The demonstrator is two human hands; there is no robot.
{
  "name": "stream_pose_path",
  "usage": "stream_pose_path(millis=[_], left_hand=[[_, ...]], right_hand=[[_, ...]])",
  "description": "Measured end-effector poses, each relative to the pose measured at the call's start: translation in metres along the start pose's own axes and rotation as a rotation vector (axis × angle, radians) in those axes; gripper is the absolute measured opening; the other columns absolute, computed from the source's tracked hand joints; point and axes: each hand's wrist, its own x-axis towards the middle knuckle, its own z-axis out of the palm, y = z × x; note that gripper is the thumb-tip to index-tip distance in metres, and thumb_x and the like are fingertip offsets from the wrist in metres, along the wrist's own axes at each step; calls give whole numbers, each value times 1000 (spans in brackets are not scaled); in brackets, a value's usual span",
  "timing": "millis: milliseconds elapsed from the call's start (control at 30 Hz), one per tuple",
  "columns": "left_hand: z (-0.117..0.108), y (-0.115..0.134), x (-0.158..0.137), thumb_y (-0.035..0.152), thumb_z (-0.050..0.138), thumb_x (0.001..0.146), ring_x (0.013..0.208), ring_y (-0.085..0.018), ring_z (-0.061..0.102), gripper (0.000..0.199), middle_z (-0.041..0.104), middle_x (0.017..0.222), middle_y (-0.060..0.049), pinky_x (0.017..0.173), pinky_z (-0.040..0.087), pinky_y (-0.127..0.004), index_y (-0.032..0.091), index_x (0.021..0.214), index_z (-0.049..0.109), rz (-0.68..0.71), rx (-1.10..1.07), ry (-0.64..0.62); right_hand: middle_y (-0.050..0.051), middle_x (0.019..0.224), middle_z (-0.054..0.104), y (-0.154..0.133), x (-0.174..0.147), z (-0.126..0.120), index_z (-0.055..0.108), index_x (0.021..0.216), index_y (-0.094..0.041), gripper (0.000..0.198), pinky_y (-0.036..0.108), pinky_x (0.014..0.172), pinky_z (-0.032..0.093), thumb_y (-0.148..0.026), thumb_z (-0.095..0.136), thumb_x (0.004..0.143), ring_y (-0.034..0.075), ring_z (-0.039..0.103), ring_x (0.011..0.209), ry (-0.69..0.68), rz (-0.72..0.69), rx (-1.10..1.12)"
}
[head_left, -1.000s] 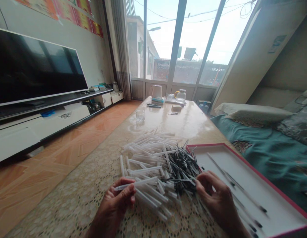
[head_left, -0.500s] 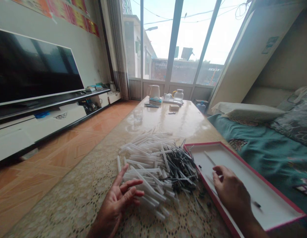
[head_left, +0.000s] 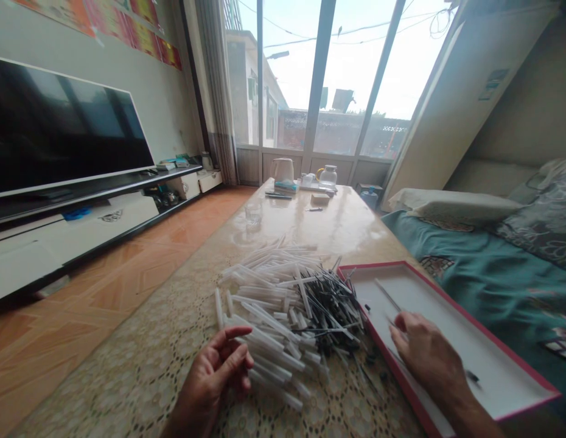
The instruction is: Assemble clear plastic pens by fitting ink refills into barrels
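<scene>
My left hand (head_left: 216, 371) hovers at the near left of a heap of translucent white plastic tubes (head_left: 269, 328), its fingers loosely curled and nothing seen in them. Beside the tubes lies a pile of thin black-and-clear sticks (head_left: 331, 304). Inside a white tray with a red-pink rim (head_left: 488, 334), my right hand (head_left: 429, 356) is low with fingertips pinched together; what they grip is hidden. A thin pale rod (head_left: 387, 293) runs toward those fingers, and a small black piece (head_left: 472, 377) shows at the hand's far side.
A drinking glass (head_left: 254, 214) stands farther up the patterned table (head_left: 141, 371). At its far end are a glass jug (head_left: 328, 175), a tissue box (head_left: 283, 184) and a small block (head_left: 320, 199). A green-covered couch (head_left: 447, 243) borders the right, a TV cabinet (head_left: 104, 225) the left.
My left hand has drawn back slightly toward me and its stretched fingers have curled in. My right hand has shifted a little lower in the tray, fingertips still together.
</scene>
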Motion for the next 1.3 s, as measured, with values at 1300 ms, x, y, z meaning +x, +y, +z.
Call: stream_pose_path(millis=[1300], left_hand=[[-17,-8,2,65,56,78,30,-6,22,46,35,34,11,32,21,-18,21,64,52,-33,286,-91]], right_hand=[[-1,57,57,-84,-27,-24,53,71,-20,37,25,47,32,-31,36,101,12,55,46,72,-644,405]])
